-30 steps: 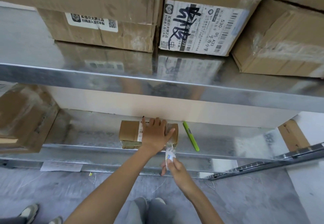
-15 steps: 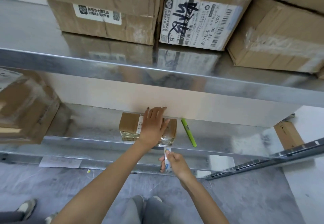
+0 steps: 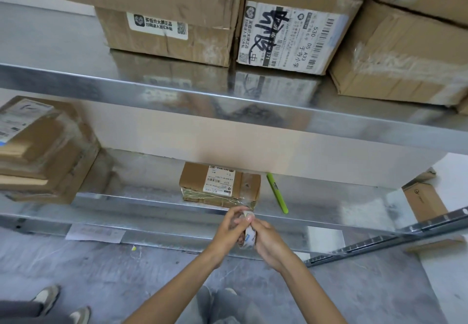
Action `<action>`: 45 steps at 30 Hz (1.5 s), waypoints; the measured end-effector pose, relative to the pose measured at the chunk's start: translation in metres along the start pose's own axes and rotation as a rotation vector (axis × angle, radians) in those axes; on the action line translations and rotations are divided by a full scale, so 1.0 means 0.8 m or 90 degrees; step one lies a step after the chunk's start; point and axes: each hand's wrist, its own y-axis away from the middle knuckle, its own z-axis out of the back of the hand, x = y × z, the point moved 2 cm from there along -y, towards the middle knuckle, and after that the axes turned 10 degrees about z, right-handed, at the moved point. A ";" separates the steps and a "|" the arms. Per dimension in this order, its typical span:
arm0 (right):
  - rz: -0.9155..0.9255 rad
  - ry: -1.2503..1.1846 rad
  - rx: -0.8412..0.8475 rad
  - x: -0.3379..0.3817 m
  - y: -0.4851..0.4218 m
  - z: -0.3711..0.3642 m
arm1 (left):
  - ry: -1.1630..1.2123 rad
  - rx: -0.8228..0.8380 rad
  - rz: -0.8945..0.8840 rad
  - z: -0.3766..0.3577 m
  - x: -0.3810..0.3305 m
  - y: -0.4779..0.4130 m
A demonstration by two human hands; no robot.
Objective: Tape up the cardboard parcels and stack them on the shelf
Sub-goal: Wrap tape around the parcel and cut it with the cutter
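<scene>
Cardboard parcel (image 3: 193, 182) at shelf edge (image 3: 126, 203), green pen (image 3: 277, 193) right of it; left hand (image 3: 228, 232), right hand (image 3: 268, 242) together gripped tape roll (image 3: 249, 235)

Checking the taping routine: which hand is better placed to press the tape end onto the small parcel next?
Probably the left hand: its fingers pinch at the top of the tape roll, nearest the small parcel, while the right hand grips the roll's body.

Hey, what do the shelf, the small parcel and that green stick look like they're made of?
Shelf: sheet metal, likely galvanised steel; grey, shiny, mirrors the boxes.
Parcel: brown cardboard, matt, with a white paper label and glossy clear tape on its near edge.
Green stick: probably plastic, smooth, evenly coloured.
</scene>
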 end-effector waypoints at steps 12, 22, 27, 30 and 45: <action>0.180 0.387 -0.301 0.034 -0.043 0.072 | 0.124 0.027 0.066 -0.008 -0.004 0.004; 0.097 0.922 -0.318 0.027 -0.132 0.097 | 0.092 0.003 0.073 -0.012 -0.019 -0.015; 0.118 0.934 -0.301 0.024 -0.149 0.106 | 0.133 0.004 0.114 -0.011 -0.014 -0.012; 0.125 0.870 -0.270 0.031 -0.151 0.111 | 0.192 0.027 0.165 -0.014 -0.013 -0.008; 0.094 -0.131 -0.194 0.079 -0.078 0.087 | 0.261 0.005 0.218 -0.011 -0.009 0.002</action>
